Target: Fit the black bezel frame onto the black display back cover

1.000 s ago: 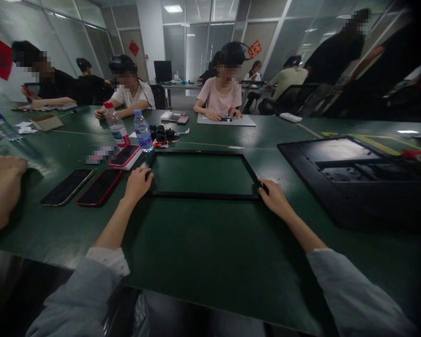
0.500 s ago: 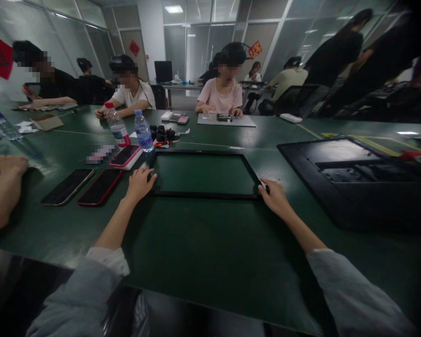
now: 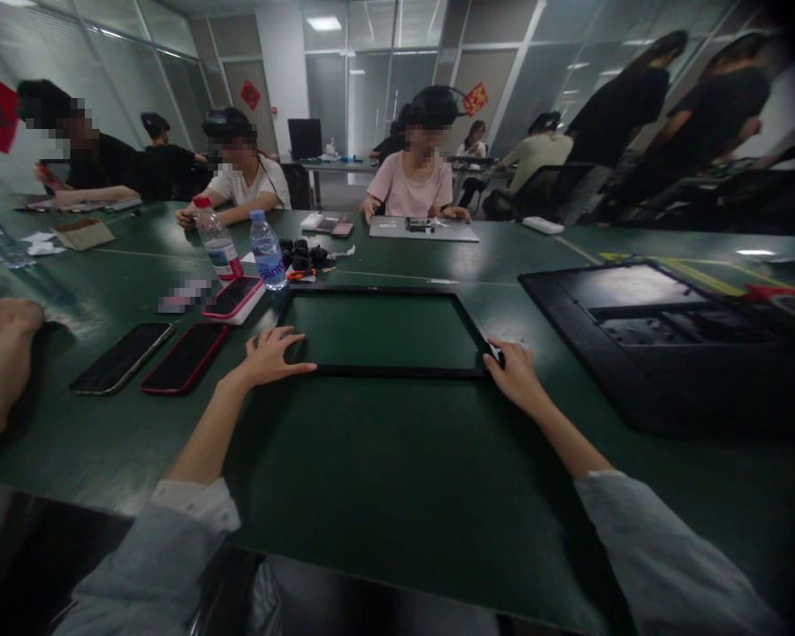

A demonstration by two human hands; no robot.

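A thin black rectangular frame (image 3: 397, 372) lies flat on the green table (image 3: 371, 477) in front of me. At its near left corner, my left hand (image 3: 271, 356) rests with fingers spread, the thumb touching the near bar and the other fingers over the left side. My right hand (image 3: 513, 367) has its fingers closed at the near right corner, round a small dark tool with a light part (image 3: 495, 351) that lies against the right bar. How far the tool touches the frame is hard to tell.
Two phones (image 3: 123, 358) (image 3: 185, 358), a pink-edged phone (image 3: 233, 298) and two bottles (image 3: 267, 252) (image 3: 218, 243) stand or lie left. A large black panel (image 3: 676, 344) is at right. Another person's hand (image 3: 6, 322) rests far left. People sit across the table.
My left hand has opened wider, its thumb now out along the near bar and its fingers further over the left side. My right hand stays at the right corner, almost unmoved.
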